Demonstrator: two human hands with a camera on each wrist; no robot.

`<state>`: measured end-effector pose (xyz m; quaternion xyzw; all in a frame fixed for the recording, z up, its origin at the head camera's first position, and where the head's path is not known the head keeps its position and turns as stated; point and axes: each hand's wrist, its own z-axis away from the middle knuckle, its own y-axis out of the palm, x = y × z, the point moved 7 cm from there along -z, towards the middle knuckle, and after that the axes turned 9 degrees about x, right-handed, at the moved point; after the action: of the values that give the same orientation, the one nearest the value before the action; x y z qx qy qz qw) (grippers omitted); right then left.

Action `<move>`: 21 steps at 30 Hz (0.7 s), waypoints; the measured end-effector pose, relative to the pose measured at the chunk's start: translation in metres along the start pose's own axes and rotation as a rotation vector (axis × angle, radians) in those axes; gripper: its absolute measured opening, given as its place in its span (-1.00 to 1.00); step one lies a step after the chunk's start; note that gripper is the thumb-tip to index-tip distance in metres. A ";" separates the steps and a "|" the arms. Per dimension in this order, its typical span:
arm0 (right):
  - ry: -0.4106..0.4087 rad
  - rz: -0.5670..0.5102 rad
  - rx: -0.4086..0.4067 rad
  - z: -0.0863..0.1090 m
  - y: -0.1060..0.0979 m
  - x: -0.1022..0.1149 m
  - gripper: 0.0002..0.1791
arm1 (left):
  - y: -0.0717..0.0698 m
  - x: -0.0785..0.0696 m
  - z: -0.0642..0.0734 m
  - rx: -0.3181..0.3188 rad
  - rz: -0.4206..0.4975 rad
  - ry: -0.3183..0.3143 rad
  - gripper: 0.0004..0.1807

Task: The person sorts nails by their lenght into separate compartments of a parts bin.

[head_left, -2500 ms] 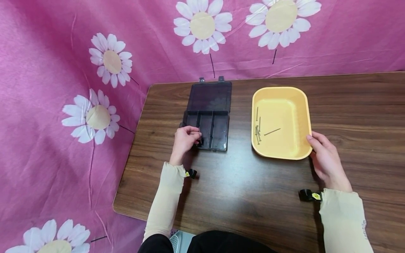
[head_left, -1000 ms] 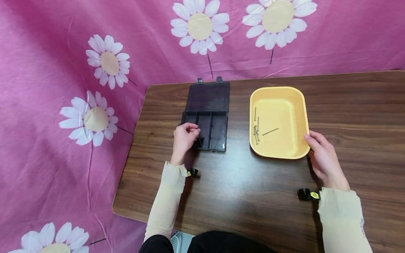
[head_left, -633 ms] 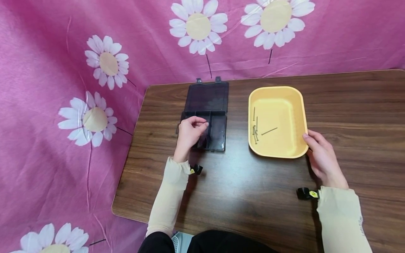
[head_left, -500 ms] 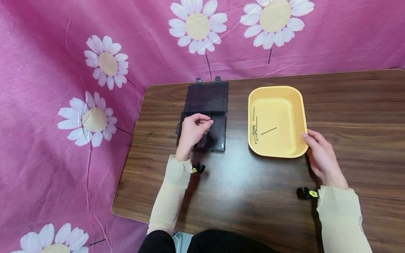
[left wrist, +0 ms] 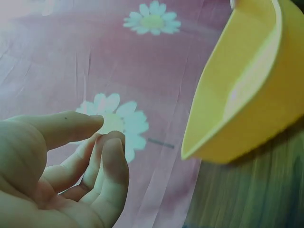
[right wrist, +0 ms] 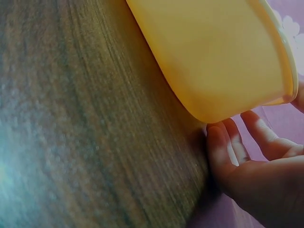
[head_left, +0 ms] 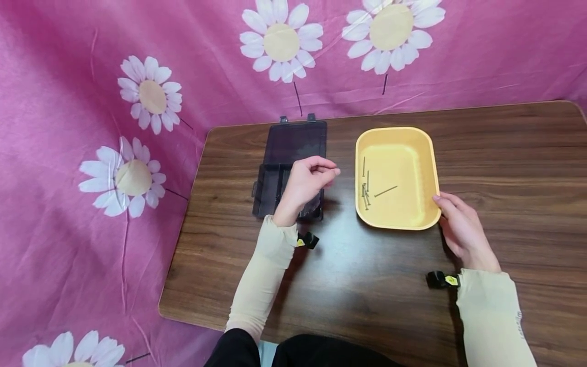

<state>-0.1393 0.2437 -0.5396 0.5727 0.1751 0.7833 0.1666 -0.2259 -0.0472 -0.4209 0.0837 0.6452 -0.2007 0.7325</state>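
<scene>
My left hand (head_left: 304,184) hovers over the right part of the dark compartment box (head_left: 266,191), near the tray's left rim. In the left wrist view its fingers are loosely bent, thumb apart from the fingertips, with nothing between them. The box lies with its lid (head_left: 291,142) folded back; the hand and wrist hide much of its middle and right compartments. My right hand (head_left: 465,232) grips the lower right corner of a yellow plastic tray (head_left: 399,221), thumb at the rim and fingers against the outer wall. Several thin nails (head_left: 385,191) lie inside, mostly along its left side.
Box and tray stand on a brown wood-grain table (head_left: 357,290), toward its back edge. A pink cloth with white daisies (head_left: 211,66) hangs behind and to the left. Black wrist cameras (head_left: 308,240) are strapped on both sleeves.
My left hand, earlier pinching a nail over the box's left-middle compartments, has let it go and moved right toward the tray. The right hand keeps its grip. The view has shifted slightly.
</scene>
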 end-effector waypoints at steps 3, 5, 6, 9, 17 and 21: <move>-0.012 -0.043 0.015 0.000 0.000 0.001 -0.78 | 0.013 0.000 -0.006 0.049 0.027 -0.037 -0.81; -0.019 -0.077 0.038 0.000 0.001 0.003 -0.80 | 0.021 0.002 -0.010 0.078 0.041 -0.068 -0.80; -0.019 -0.093 0.052 0.000 0.001 0.004 -0.81 | 0.025 0.003 -0.012 0.096 0.044 -0.082 -0.79; -0.001 -0.120 0.085 0.002 0.002 0.007 -0.82 | 0.037 0.006 -0.017 0.148 0.058 -0.127 -0.77; 0.063 -0.142 0.147 0.008 0.000 0.009 -0.83 | 0.071 0.011 -0.030 0.281 0.058 -0.205 -0.73; 0.068 -0.131 0.151 0.010 -0.001 0.009 -0.82 | 0.085 0.014 -0.037 0.327 0.007 -0.222 -0.73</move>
<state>-0.1321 0.2495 -0.5296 0.5440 0.2763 0.7743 0.1677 -0.2241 0.0412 -0.4515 0.1809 0.5188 -0.3084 0.7766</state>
